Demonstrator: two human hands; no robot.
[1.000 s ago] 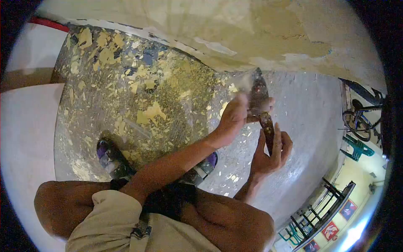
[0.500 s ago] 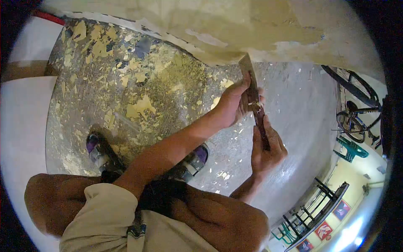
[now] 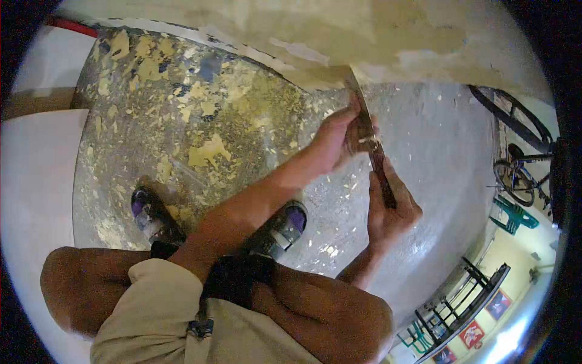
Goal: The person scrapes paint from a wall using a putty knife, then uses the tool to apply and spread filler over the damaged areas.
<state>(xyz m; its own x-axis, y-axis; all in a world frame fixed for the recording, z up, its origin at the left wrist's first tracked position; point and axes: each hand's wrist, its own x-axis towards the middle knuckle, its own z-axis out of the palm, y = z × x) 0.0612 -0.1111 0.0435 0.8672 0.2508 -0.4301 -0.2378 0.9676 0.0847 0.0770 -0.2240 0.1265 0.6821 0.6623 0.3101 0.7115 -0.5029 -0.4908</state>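
Note:
A long, flat scraper [image 3: 365,121] with a dark, brownish handle slants between my two hands, its blade tip against the lower part of the yellowish painted wall [image 3: 418,36]. My left hand [image 3: 338,136] is closed around the blade's middle, thumb laid along the flat and fingers curled behind it. Lower and to the right, my right hand [image 3: 393,212] grips the handle end. Patches of differing shade and a pale scraped strip mark the wall near the tip.
Yellow paint flakes [image 3: 209,150] litter the grey floor [image 3: 433,158]. My sandalled feet [image 3: 282,230] stand below the wall. To the right are a bicycle [image 3: 515,176], a green plastic chair [image 3: 514,213] and a dark table [image 3: 464,312]. A white surface [image 3: 39,182] lies at left.
The scraper and both hands have shifted slightly, the blade tip moving up along the wall and the blade turning more edge-on. The whole view has shifted a little to the right.

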